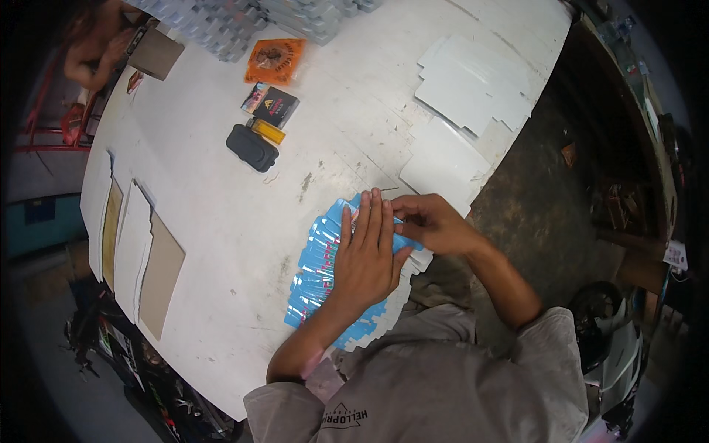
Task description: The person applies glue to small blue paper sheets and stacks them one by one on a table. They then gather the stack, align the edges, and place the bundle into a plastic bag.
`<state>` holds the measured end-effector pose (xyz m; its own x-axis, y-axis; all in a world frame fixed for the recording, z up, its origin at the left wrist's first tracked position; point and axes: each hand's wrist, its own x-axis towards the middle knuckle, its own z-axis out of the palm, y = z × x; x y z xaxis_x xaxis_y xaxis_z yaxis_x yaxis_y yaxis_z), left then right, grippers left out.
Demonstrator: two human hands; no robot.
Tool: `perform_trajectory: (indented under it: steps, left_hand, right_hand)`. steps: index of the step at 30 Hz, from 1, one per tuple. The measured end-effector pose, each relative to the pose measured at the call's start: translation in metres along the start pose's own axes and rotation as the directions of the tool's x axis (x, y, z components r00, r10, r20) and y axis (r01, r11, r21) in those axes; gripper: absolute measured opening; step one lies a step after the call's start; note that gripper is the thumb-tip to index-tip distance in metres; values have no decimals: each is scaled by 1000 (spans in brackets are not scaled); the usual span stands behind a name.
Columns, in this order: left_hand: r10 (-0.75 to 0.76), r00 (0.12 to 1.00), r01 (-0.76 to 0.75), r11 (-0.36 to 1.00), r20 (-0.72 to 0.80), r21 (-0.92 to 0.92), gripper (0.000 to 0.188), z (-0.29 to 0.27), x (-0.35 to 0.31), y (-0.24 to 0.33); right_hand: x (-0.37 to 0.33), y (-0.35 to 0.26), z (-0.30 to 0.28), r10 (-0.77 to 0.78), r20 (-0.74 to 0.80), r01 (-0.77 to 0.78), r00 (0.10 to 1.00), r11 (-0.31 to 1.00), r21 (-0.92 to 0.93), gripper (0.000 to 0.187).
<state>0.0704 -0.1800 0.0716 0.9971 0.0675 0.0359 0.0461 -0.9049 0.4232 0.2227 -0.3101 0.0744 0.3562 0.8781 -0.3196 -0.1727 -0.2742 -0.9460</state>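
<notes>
A fanned row of glossy blue printed card blanks (314, 269) with notched edges lies at the table's near edge, close to my body. White undersides show along its near side. My left hand (367, 258) rests flat on the blanks, its fingers stretched out and pointing away from me. Just to its right, my right hand (437, 225) has its fingers bent and closed on the edge of a blue blank at the right end of the fan. The left palm and fingers hide part of the print beneath.
Stacked white card blanks (473, 88) lie at the far right. A dark case (252, 148), a yellow lighter (268, 131), a small dark box (278, 108) and an orange packet (275, 61) sit farther back. Cardboard pieces (161, 277) line the left edge. Another person (96, 52) is at the far left.
</notes>
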Motion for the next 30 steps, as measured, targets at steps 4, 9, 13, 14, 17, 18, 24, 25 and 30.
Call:
perform_trajectory:
  steps: [4, 9, 13, 14, 17, 18, 24, 25, 30]
  left_hand:
    - [-36, 999, 38, 997, 31, -74, 72, 2, 0, 0]
    - [0, 1000, 0, 1000, -5, 9, 61, -4, 6, 3]
    - [-5, 1000, 5, 1000, 5, 6, 59, 1, 6, 0]
    - [-13, 1000, 13, 1000, 13, -20, 59, 3, 6, -1]
    - [-40, 999, 40, 999, 34, -22, 60, -1, 5, 1]
    - [-50, 998, 50, 999, 41, -14, 61, -2, 5, 3]
    - [-87, 995, 89, 996, -53, 27, 66, -1, 6, 7]
    - [-83, 996, 87, 992, -46, 88, 67, 0, 3, 8]
    - [46, 993, -65, 983, 109, 171, 74, -8, 3, 5]
  right_hand:
    - [-22, -18, 18, -186, -230, -7, 955, 763, -646, 49]
    - [-27, -5, -7, -639, -231, -86, 733, 250, -964, 60]
    - [-29, 18, -4, -535, -282, 145, 797, 622, -769, 61]
    - [-24, 20, -1, -524, -277, 160, 806, 642, -750, 59]
    - [-14, 9, -2, -571, -203, 127, 796, 485, -865, 51]
    - [-13, 6, -4, -589, -168, 110, 790, 406, -907, 48]
    - [-13, -2, -4, -579, -152, 139, 801, 427, -894, 33]
    - [-15, -5, 1, -442, -219, 114, 870, 613, -782, 30]
    - [-8, -2, 7, -214, -91, 132, 973, 832, -539, 12]
